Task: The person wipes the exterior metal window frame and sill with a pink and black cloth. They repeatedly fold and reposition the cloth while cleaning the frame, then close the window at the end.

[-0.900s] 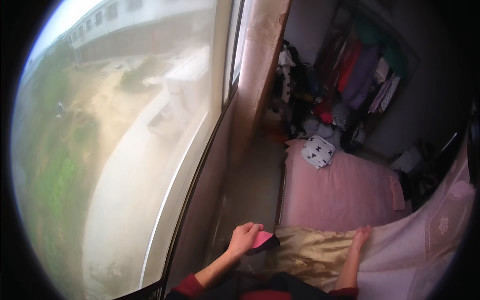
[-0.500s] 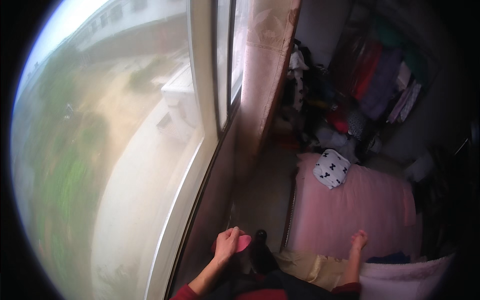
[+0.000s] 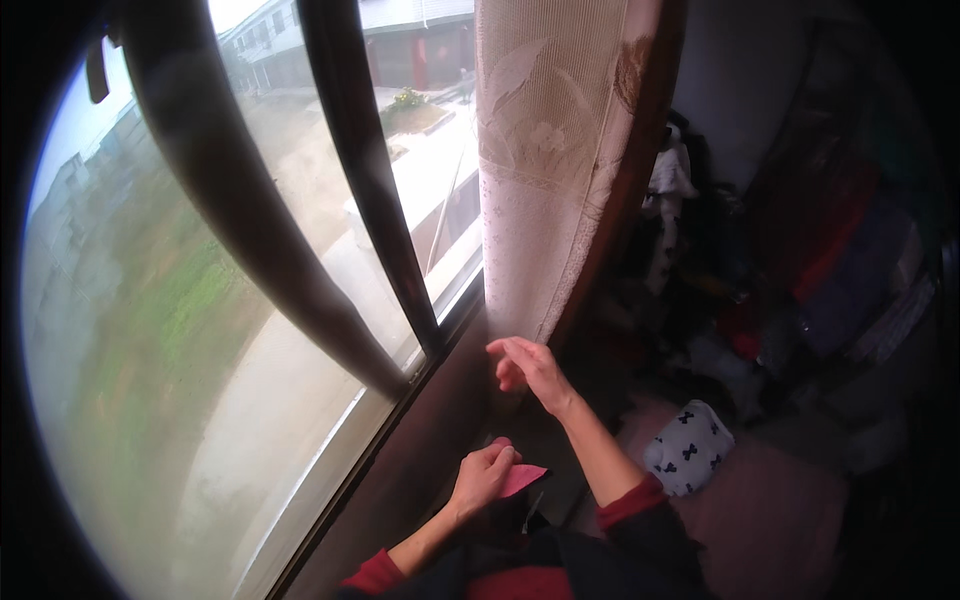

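Observation:
A pink cloth [image 3: 522, 481] is gripped in my left hand [image 3: 482, 480], low beside the wall under the window. One flap of it sticks out to the right of the fingers. My right hand [image 3: 535, 372] is raised in front of the lower end of the pale patterned curtain [image 3: 540, 180]. Its index finger reaches left and the other fingers are loosely bent, with nothing visible in them. Whether it touches the curtain I cannot tell. To its left stands the sliding window, with its dark frame [image 3: 375, 190] and lower track [image 3: 395, 405].
A white folded cloth with dark bows [image 3: 690, 448] lies on the pink bedding [image 3: 770, 520] at the right. Behind it, clothes [image 3: 830, 250] are heaped in shadow. The wooden edge [image 3: 625, 180] borders the curtain. Through the glass show a road, greenery and buildings.
My right hand has moved from over the bed, up and left to the curtain. The view has turned toward the window. My left hand keeps the pink cloth.

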Demonstrator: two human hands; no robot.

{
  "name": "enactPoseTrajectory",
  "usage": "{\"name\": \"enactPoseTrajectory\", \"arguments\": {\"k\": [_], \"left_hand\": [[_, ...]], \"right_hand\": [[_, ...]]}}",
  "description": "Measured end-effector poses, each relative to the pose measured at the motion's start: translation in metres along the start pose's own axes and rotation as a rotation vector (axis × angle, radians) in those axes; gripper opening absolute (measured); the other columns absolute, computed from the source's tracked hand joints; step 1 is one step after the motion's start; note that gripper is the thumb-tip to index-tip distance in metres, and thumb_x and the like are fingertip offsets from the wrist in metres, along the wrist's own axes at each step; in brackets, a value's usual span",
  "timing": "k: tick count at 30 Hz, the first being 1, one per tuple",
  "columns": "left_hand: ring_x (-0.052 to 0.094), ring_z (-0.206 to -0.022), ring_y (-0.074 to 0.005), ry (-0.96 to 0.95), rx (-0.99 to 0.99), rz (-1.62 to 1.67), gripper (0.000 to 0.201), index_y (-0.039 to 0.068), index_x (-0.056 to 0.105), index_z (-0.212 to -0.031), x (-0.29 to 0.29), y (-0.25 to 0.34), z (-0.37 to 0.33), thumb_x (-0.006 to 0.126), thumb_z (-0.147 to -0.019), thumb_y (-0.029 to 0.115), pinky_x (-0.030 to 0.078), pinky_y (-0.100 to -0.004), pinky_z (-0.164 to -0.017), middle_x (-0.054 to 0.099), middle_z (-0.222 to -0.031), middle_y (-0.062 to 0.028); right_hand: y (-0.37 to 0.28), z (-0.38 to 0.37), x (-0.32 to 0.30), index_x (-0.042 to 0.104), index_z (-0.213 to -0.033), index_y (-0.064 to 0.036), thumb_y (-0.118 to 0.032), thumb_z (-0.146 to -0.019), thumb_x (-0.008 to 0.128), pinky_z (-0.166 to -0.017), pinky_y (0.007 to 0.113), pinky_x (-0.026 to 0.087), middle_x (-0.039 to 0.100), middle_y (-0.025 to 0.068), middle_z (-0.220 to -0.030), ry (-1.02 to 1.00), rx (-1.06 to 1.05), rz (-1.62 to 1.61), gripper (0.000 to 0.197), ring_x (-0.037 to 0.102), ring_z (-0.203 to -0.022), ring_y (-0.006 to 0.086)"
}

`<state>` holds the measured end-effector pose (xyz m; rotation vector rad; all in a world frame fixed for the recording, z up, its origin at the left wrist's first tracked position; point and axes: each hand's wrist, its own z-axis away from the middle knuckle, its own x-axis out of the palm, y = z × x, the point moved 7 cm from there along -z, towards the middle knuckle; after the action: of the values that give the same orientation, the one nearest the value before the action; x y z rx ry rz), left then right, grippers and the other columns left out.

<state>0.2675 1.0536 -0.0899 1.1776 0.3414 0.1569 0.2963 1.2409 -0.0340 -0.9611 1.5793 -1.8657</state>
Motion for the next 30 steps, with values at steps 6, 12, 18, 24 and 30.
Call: {"name": "enactPoseTrajectory", "arguments": {"k": [6,12,18,24,30], "left_hand": [[0.062,-0.077,-0.0102,0.067,0.002,0.008,0.036,-0.002,0.074,-0.093,0.027,0.024,-0.067,0.057,-0.100,0.029,0.051,-0.0277,-0.073,0.070,-0.081,-0.0033],[0.064,-0.078,-0.0102,0.050,-0.055,0.061,0.033,-0.001,0.075,-0.094,0.034,0.026,-0.153,0.056,-0.100,0.025,0.052,-0.0278,-0.074,0.072,-0.083,-0.0044],[0.071,-0.081,-0.0186,0.120,-0.076,0.114,0.035,0.000,0.076,-0.095,0.037,0.072,-0.245,0.057,-0.098,0.029,0.054,-0.0328,-0.077,0.075,-0.084,-0.0132],[0.066,-0.077,-0.0145,0.126,0.050,0.005,0.033,-0.001,0.074,-0.096,0.055,0.131,-0.309,0.056,-0.099,0.026,0.053,-0.0305,-0.073,0.072,-0.081,-0.0086],[0.065,-0.076,-0.0108,0.376,0.039,0.253,0.030,-0.004,0.074,-0.093,0.034,0.135,-0.337,0.054,-0.101,0.018,0.052,-0.0273,-0.073,0.073,-0.082,-0.0065]], "right_hand": [[-0.039,-0.117,-0.065,0.046,-0.150,-0.0066,-0.034,-0.103,0.056,-0.083,0.032,0.054,0.054,0.0113,-0.137,0.246,-0.101,-0.112,0.055,0.060,-0.110,0.0182],[-0.081,-0.118,-0.307,0.047,-0.147,-0.0010,-0.031,-0.096,0.067,-0.110,0.043,0.042,0.047,0.0112,-0.150,0.774,-0.309,-0.132,0.063,0.046,-0.137,0.0241],[-0.191,-0.071,-0.379,0.056,-0.123,-0.0015,-0.016,-0.098,0.058,-0.098,0.036,0.044,0.058,0.0106,-0.122,1.300,-0.755,0.118,0.029,0.054,-0.111,0.0184],[-0.132,-0.232,-0.273,0.051,-0.141,-0.0061,-0.021,-0.104,0.054,-0.081,0.027,0.051,0.064,0.0084,-0.123,0.069,-0.202,0.284,0.040,0.066,-0.100,0.0154],[-0.190,-0.313,-0.426,0.020,-0.159,-0.0046,-0.018,-0.100,0.055,-0.109,0.041,0.041,0.022,0.0182,-0.164,0.611,-0.388,0.418,0.070,0.040,-0.142,0.0310]]}}
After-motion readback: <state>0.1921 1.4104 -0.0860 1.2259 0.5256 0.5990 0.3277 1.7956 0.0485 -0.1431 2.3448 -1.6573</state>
